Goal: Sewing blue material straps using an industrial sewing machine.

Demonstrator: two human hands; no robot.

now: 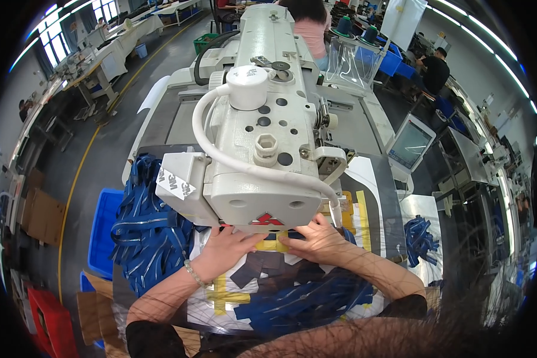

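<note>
Both my hands rest on the work surface under the front of a white sewing machine head (262,200). My left hand (230,246) lies flat, its fingers stretched toward the middle beside a yellow-edged spot (271,245). From the other side my right hand (317,241) reaches the same spot with its fingers apart. The machine head hides some fingertips and whatever is beneath them. Small dark fabric pieces (247,271) lie just below my hands. Nearer to me, a bundle of blue zippers (304,301) is spread across the white surface.
A large heap of blue zipper strips (146,232) hangs at the left, beside a blue bin (104,230). More blue strips (420,238) lie at the right. A screen panel (410,143) stands at the right. Yellow tape (364,221) marks the work surface. Other people work farther back.
</note>
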